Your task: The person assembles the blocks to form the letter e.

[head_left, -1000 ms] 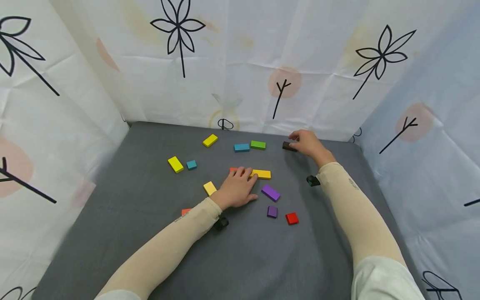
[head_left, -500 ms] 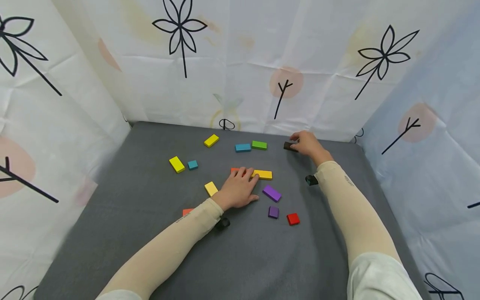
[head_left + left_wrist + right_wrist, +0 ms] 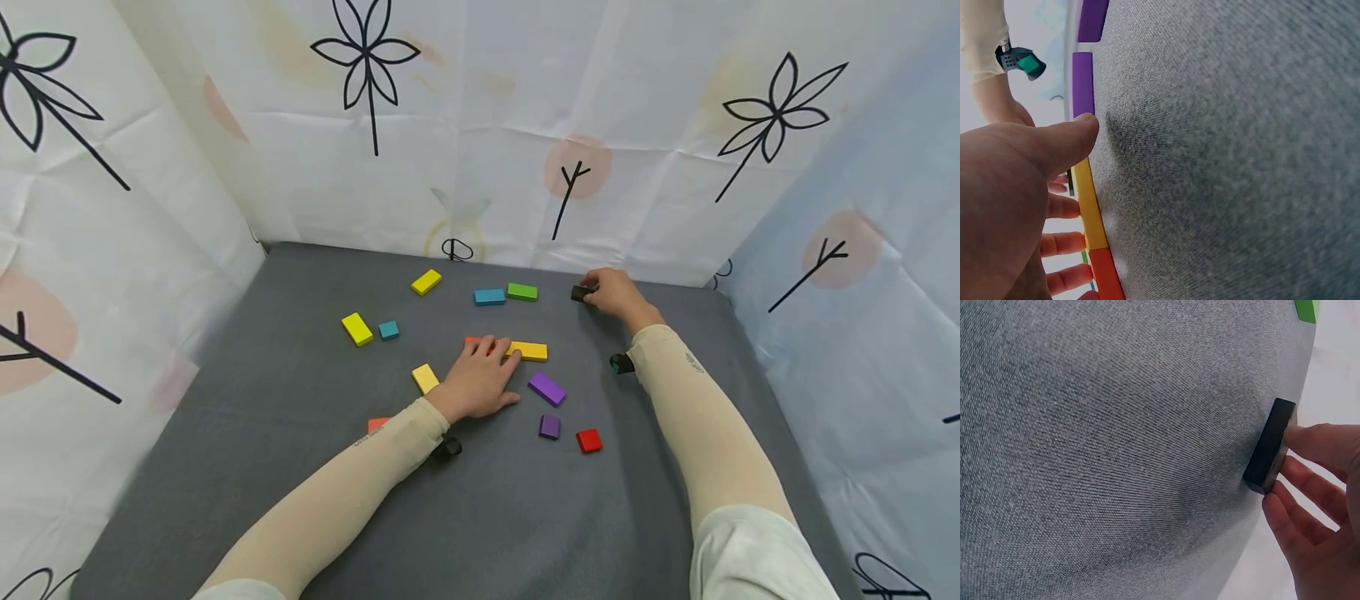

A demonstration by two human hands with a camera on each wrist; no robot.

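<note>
- Pale curtains [image 3: 487, 200] printed with black flowers wall in the far, left and right sides, and a grey table [image 3: 525, 525] fills the middle.
- Over at the far right, the right hand [image 3: 617, 295] has the black block [image 3: 582, 293] pinched between thumb and fingers, low against the table!
- Nearer the middle, the left hand [image 3: 477, 379] lies with fingers spread and thumb out to the side, fingertips touching the amber block [image 3: 1089, 203] and the orange block [image 3: 1107, 275], which meet end to end.
- Risk on the left, I'd judge: a sideways push from those fingertips could break that join or skew the row.
- Risk on the right: thumb and fingers have only a slim piece, so a loose pinch could let it twist or drop.
- Watch the left sleeve [image 3: 341, 479] too; it partly hides the coral block [image 3: 378, 425] at near left, and a careless sweep could knock it.
- On containers, none shows: the loose pieces lie straight on the table.
- Far side, the blue block [image 3: 490, 297] sits just beside the green block [image 3: 522, 292]; near right, the purple block [image 3: 547, 388] lies slanted, with the red block [image 3: 589, 442] nearer.
</note>
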